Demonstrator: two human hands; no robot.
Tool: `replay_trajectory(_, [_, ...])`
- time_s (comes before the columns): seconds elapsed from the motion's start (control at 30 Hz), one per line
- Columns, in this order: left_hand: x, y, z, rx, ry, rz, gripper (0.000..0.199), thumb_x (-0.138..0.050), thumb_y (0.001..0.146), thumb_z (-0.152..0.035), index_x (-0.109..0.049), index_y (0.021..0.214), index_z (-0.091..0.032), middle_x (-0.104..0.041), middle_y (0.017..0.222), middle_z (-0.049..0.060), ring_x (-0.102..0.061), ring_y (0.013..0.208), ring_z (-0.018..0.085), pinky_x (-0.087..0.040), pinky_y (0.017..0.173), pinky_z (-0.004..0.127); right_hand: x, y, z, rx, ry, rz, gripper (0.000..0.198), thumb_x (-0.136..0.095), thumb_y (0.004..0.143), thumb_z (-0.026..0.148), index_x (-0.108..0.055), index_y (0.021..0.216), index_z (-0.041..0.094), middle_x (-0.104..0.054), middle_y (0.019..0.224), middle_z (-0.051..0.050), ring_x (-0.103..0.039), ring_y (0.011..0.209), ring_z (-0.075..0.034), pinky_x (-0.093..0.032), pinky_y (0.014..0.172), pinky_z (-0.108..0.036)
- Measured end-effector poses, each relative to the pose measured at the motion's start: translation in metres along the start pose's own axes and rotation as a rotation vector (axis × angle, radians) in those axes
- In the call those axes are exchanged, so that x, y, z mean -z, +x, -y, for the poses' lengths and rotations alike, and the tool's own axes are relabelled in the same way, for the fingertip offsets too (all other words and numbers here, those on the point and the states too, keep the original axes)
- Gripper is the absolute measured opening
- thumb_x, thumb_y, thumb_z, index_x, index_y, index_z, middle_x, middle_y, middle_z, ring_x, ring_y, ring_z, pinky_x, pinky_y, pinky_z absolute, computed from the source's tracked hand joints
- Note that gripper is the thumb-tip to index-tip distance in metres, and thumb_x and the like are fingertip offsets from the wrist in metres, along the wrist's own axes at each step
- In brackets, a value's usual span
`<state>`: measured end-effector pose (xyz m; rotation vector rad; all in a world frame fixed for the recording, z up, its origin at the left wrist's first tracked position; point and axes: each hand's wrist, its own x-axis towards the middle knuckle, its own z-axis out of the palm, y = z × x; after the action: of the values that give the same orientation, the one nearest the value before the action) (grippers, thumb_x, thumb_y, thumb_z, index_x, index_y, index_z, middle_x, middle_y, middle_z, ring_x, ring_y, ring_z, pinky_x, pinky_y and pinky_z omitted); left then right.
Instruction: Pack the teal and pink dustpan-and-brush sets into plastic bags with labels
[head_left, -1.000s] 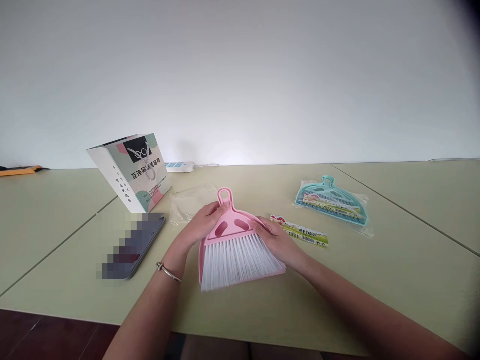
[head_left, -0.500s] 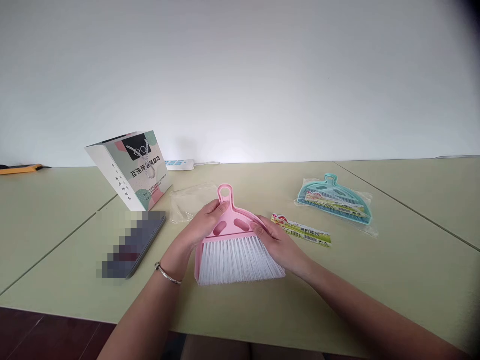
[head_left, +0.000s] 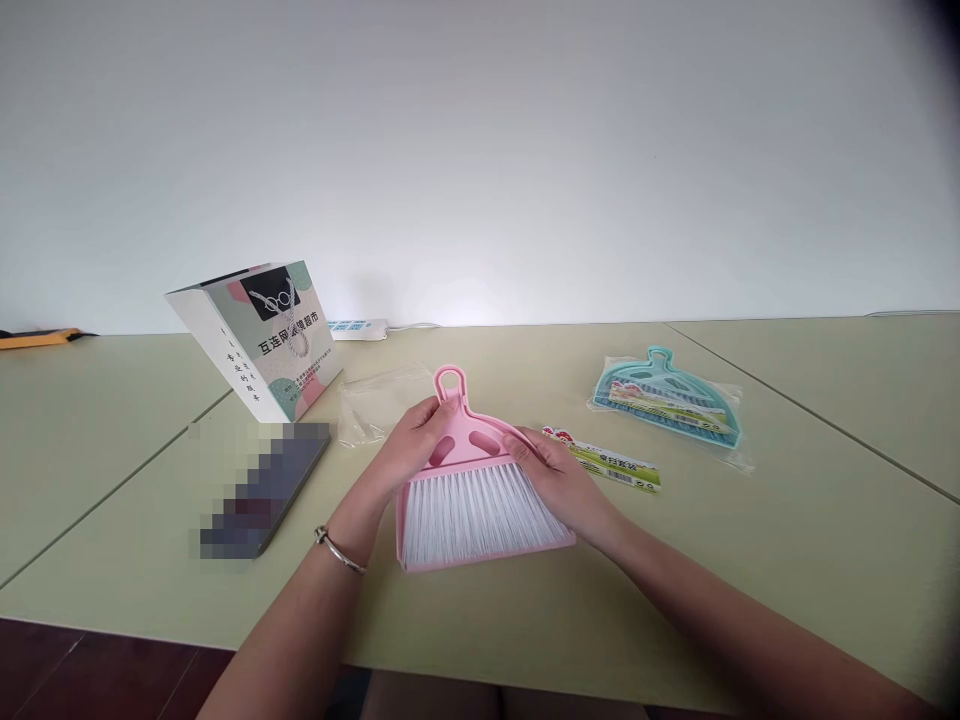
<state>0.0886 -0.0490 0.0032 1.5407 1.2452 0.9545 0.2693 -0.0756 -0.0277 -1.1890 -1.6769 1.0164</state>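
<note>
A pink hand brush [head_left: 480,512] with white bristles lies nested against a pink dustpan [head_left: 487,563], whose front lip shows below the bristle tips. My left hand [head_left: 411,445] is closed round both near the handle, thumb on the brush just under the hanging loop. On the right edge, my right hand [head_left: 559,480] grips the pair, its thumb pressing the brush's upper side. The fingers behind the pan are hidden. Close to my right hand lies a printed label card [head_left: 619,465]. Just behind my left hand is a clear plastic wrapper [head_left: 375,395].
A teal dustpan set [head_left: 667,400] in clear wrap lies at the back right. On the left stand a paper gift bag [head_left: 289,340] and, before it, a dark flat device [head_left: 277,500], partly pixelated. A white power strip [head_left: 360,330] rests by the wall.
The brush has shifted slightly up within the dustpan, so the pan's front lip now shows under the bristles. Both hands keep their hold, almost in place.
</note>
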Motion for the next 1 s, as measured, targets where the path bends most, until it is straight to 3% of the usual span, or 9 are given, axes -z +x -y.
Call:
replay_trajectory(0.13, [0.006,-0.002,-0.001,0.026,0.058,0.151,0.037,-0.058,0.075,-0.053,-0.058,0.088,-0.018,-0.055,0.079,0.000,-0.051,0.070,0.014,-0.039,0.061,0.024,0.005,0.005,-0.001,-0.061,-0.038,-0.040,0.041,-0.039,0.087,0.051,-0.064,0.095,0.020,-0.066,0.084,-0.002,-0.059,0.082,-0.020,-0.044,0.072,-0.029])
replay_trajectory(0.2, [0.008,-0.001,0.000,0.022,0.075,0.167,0.038,-0.060,0.073,-0.051,-0.060,0.092,-0.018,-0.058,0.082,0.001,-0.053,0.071,0.015,-0.039,0.062,0.024,0.016,0.010,-0.004,-0.122,-0.031,-0.016,0.044,-0.037,0.086,0.055,-0.063,0.095,0.020,-0.067,0.085,-0.003,-0.061,0.081,-0.021,-0.046,0.071,-0.031])
replay_trajectory(0.3, [0.010,0.001,0.002,0.019,0.070,0.059,0.039,-0.060,0.072,-0.051,-0.061,0.092,-0.017,-0.060,0.080,0.002,-0.053,0.068,0.015,-0.039,0.060,0.025,0.048,0.019,-0.015,-0.185,-0.068,-0.007,0.048,-0.033,0.086,0.057,-0.058,0.104,0.021,-0.067,0.095,-0.007,-0.062,0.087,-0.022,-0.048,0.073,-0.032])
replay_trajectory(0.37, [0.013,0.003,0.003,0.042,0.031,-0.028,0.041,-0.061,0.071,-0.052,-0.061,0.092,-0.017,-0.060,0.077,0.001,-0.053,0.066,0.015,-0.038,0.058,0.025,0.074,0.023,-0.028,-0.203,-0.315,-0.061,0.047,-0.040,0.082,0.057,-0.056,0.106,0.020,-0.064,0.106,-0.010,-0.059,0.097,-0.023,-0.047,0.076,-0.032])
replay_trajectory(0.47, [0.016,0.004,0.003,0.068,-0.075,-0.102,0.042,-0.063,0.070,-0.051,-0.061,0.092,-0.016,-0.061,0.077,0.002,-0.054,0.065,0.015,-0.039,0.057,0.025,0.105,0.024,-0.045,-0.353,-0.744,-0.008,0.049,-0.060,0.066,0.056,-0.056,0.098,0.018,-0.060,0.107,-0.013,-0.057,0.098,-0.028,-0.046,0.076,-0.035])
replay_trajectory(0.57, [0.017,0.004,0.001,0.079,-0.158,-0.141,0.043,-0.067,0.066,-0.049,-0.062,0.091,-0.015,-0.062,0.076,0.002,-0.055,0.065,0.015,-0.039,0.058,0.025,0.115,0.021,-0.048,-0.439,-0.877,0.115,0.043,-0.071,0.053,0.049,-0.053,0.079,0.019,-0.063,0.091,-0.010,-0.059,0.086,-0.028,-0.044,0.068,-0.033])
replay_trajectory(0.73, [0.016,0.006,0.002,0.099,-0.229,-0.154,0.044,-0.070,0.063,-0.049,-0.063,0.092,-0.016,-0.064,0.079,0.003,-0.056,0.067,0.015,-0.040,0.059,0.025,0.111,0.018,-0.039,-0.444,-0.926,0.277,0.033,-0.064,0.061,0.049,-0.049,0.069,0.021,-0.062,0.076,-0.005,-0.056,0.072,-0.022,-0.037,0.057,-0.029])
replay_trajectory(0.9, [0.018,0.010,0.008,0.096,-0.262,-0.223,0.045,-0.071,0.063,-0.049,-0.061,0.092,-0.016,-0.063,0.081,0.003,-0.057,0.068,0.016,-0.042,0.060,0.027,0.112,0.022,-0.042,-0.354,-0.801,0.152,0.021,-0.055,0.068,0.040,-0.046,0.064,0.021,-0.057,0.065,-0.001,-0.051,0.061,-0.017,-0.034,0.053,-0.028])
replay_trajectory(1.0, [0.020,0.014,0.013,0.086,-0.259,-0.262,0.043,-0.069,0.065,-0.049,-0.059,0.092,-0.017,-0.063,0.083,0.003,-0.057,0.071,0.016,-0.042,0.062,0.027,0.119,0.022,-0.035,-0.263,-0.643,-0.080,0.022,-0.054,0.070,0.043,-0.052,0.066,0.021,-0.056,0.063,-0.001,-0.049,0.058,-0.016,-0.035,0.052,-0.029])
